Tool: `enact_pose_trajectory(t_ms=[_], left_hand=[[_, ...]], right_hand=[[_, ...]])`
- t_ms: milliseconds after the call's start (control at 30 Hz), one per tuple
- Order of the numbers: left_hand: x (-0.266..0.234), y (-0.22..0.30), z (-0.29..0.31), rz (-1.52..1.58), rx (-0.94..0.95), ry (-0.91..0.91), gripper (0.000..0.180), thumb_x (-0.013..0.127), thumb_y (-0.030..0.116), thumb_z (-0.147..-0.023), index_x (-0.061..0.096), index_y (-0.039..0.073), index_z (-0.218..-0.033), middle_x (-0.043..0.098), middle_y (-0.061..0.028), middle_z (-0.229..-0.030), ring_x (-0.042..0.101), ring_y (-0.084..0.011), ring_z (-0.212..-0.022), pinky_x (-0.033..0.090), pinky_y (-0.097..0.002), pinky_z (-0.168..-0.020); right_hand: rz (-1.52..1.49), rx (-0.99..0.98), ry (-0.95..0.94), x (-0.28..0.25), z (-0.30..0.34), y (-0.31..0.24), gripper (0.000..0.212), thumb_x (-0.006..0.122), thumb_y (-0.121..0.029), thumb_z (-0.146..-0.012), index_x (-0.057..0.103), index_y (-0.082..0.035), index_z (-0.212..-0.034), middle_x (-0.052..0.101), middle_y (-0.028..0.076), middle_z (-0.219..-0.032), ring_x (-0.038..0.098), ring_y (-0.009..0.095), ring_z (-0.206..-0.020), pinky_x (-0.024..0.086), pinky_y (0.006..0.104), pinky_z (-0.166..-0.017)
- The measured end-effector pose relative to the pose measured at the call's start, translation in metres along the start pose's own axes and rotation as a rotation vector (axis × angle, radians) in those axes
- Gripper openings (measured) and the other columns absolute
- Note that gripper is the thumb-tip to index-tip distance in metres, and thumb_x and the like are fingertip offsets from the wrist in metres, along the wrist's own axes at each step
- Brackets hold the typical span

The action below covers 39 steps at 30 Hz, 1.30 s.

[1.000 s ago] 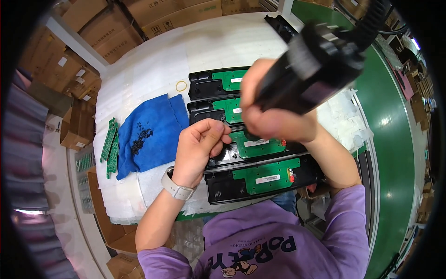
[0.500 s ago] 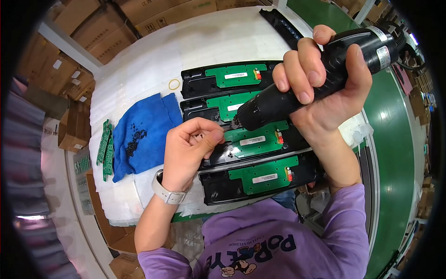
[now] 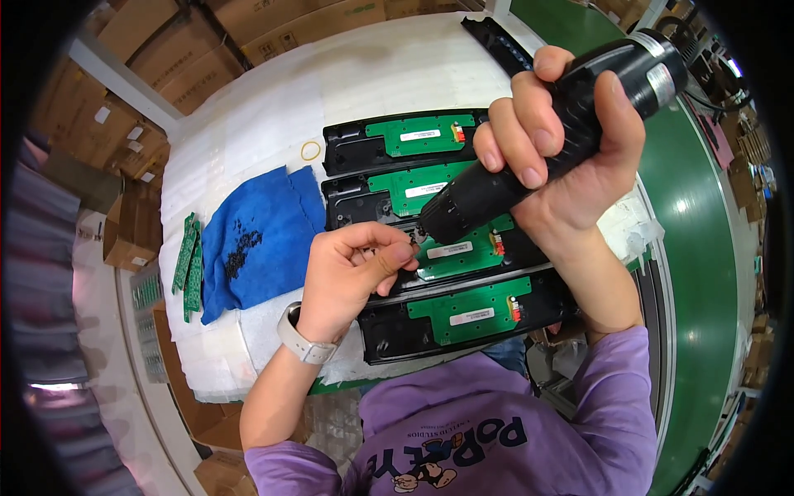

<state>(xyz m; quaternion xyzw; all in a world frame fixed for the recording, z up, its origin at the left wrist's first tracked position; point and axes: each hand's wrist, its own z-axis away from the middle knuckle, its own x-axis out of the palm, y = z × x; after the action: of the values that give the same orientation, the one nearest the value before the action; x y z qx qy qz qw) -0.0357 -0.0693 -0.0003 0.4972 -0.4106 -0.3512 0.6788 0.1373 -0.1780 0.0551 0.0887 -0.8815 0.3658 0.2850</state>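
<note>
My right hand (image 3: 579,165) is wrapped round a black electric screwdriver (image 3: 475,202), tilted with its nose pointing down and left. My left hand (image 3: 343,269), a watch on its wrist, pinches at the screwdriver's tip; whatever lies between thumb and finger is too small to make out. Both hands are over the third of several black plastic panels, which carries a green circuit board (image 3: 447,258). Another panel with its green board (image 3: 470,317) lies nearest me, and two more such panels (image 3: 351,149) are farther off, partly hidden by the tool.
Left of the panels, a blue cloth (image 3: 273,207) bears a heap of tiny black screws (image 3: 241,252). Beside it lie narrow green circuit boards (image 3: 188,264). A yellow rubber band (image 3: 310,150) and another black panel (image 3: 496,45) are farther back. Cardboard boxes (image 3: 285,29) stand behind the table.
My left hand has moved right, up to the screwdriver's tip. My right hand and the screwdriver have shifted slightly to the left. The panels and cloth stay in place.
</note>
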Motion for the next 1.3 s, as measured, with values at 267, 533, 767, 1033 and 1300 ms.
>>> enact_pose_trajectory(t_ms=[267, 533, 767, 1033, 1300], left_hand=[[-0.001, -0.002, -0.004, 0.285, 0.005, 0.093, 0.019, 0.042, 0.011, -0.092, 0.052, -0.003, -0.099, 0.059, -0.0154, -0.103, 0.057, -0.0147, -0.089, 0.043, -0.0234, -0.075], [0.0, -0.008, -0.006, 0.229, 0.018, 0.134, 0.019, 0.036, 0.008, -0.094, 0.047, -0.004, -0.104, 0.056, -0.0202, -0.11, 0.056, -0.0258, -0.104, 0.046, -0.0298, -0.087], [0.004, -0.005, -0.004, 0.165, -0.018, 0.153, 0.024, 0.037, 0.019, -0.096, 0.048, -0.001, -0.101, 0.063, -0.017, -0.086, 0.064, -0.0183, -0.067, 0.05, -0.0224, -0.055], [-0.005, -0.004, -0.006, 0.304, -0.066, -0.058, 0.015, 0.042, 0.017, -0.093, 0.047, 0.004, -0.094, 0.045, -0.0009, -0.054, 0.028, -0.0025, -0.041, 0.019, -0.0174, -0.037], [-0.005, -0.007, -0.004, 0.235, -0.02, 0.032, 0.008, 0.056, 0.004, -0.085, 0.05, 0.005, -0.09, 0.063, -0.0144, -0.075, 0.039, -0.0033, -0.042, 0.028, -0.0153, -0.037]], right_hand=[[0.457, 0.254, -0.026, -0.009, -0.008, -0.019, 0.03, 0.05, -0.028, -0.083, 0.043, 0.0, -0.091, 0.042, 0.001, -0.052, 0.039, 0.01, -0.037, 0.035, 0.0248, -0.041], [0.387, 0.24, 0.081, -0.013, -0.007, -0.009, 0.02, 0.063, -0.017, -0.074, 0.053, 0.001, -0.075, 0.048, 0.004, -0.053, 0.044, 0.011, -0.039, 0.034, 0.0227, -0.036], [0.429, 0.248, 0.07, -0.012, -0.007, -0.004, 0.019, 0.065, -0.015, -0.072, 0.054, 0.0, -0.071, 0.048, 0.004, -0.052, 0.046, 0.011, -0.039, 0.034, 0.0231, -0.037], [0.47, 0.296, 0.035, -0.01, -0.008, 0.0, 0.019, 0.066, -0.014, -0.071, 0.054, -0.001, -0.065, 0.05, 0.003, -0.049, 0.045, 0.009, -0.038, 0.033, 0.0222, -0.037], [0.649, 0.222, -0.063, -0.003, -0.002, -0.006, 0.024, 0.059, -0.018, -0.074, 0.046, 0.001, -0.08, 0.046, 0.005, -0.052, 0.041, 0.011, -0.037, 0.032, 0.0224, -0.036]])
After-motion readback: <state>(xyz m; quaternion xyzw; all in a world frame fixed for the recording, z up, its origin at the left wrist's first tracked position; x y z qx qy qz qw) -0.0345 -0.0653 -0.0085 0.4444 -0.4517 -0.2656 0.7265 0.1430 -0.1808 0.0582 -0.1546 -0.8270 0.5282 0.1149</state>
